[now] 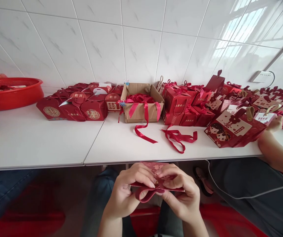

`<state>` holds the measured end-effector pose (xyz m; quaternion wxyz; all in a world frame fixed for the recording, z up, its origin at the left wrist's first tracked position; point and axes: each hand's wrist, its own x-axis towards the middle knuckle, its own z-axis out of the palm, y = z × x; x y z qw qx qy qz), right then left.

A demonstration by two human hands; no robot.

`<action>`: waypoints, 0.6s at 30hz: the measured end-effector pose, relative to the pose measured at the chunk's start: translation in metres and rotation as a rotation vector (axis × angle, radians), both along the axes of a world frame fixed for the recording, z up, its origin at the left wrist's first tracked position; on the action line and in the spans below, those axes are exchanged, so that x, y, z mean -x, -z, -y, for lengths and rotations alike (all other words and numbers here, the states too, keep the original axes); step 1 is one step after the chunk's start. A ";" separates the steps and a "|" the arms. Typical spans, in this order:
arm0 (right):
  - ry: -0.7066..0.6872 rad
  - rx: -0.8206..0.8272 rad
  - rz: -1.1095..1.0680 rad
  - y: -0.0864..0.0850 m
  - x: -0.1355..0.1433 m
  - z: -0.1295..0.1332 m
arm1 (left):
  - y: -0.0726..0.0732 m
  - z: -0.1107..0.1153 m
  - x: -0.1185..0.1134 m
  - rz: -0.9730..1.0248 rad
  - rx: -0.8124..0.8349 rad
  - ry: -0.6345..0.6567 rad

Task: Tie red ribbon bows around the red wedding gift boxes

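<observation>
Just below the table edge, my left hand (pixel 128 189) and my right hand (pixel 184 194) grip a red printed gift box (pixel 153 168) from both sides. Its top faces me. A dark red loop handle (pixel 146 197) sticks out toward me, beneath my left fingers. Both thumbs press from underneath, and the fingertips meet near a small gold-coloured spot in the middle. My hands cover most of the box, so its full shape is hidden. On the table ahead, a loose red ribbon (pixel 178 138) lies crumpled.
A cardboard box (pixel 141 113) full of red ribbons stands by the wall. Red gift boxes (pixel 72 107) cluster left of it; more ribbon-tied boxes (pixel 178 102) stack to its right. A red plastic basket (pixel 10 95) is far left. A co-worker's arm (pixel 277 151) reaches in at right.
</observation>
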<state>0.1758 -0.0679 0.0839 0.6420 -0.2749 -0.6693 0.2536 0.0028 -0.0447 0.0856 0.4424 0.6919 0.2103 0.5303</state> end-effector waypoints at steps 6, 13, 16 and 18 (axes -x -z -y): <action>-0.021 0.085 -0.010 -0.007 0.001 0.001 | -0.006 0.001 0.000 -0.019 -0.061 -0.020; -0.017 0.080 -0.044 -0.005 0.002 0.001 | -0.008 0.002 -0.001 -0.034 -0.043 -0.028; -0.015 0.063 -0.046 -0.001 0.003 0.002 | -0.007 0.002 -0.001 -0.029 -0.046 -0.031; -0.037 0.068 -0.104 0.002 0.004 0.003 | -0.006 0.003 -0.001 -0.031 -0.048 -0.026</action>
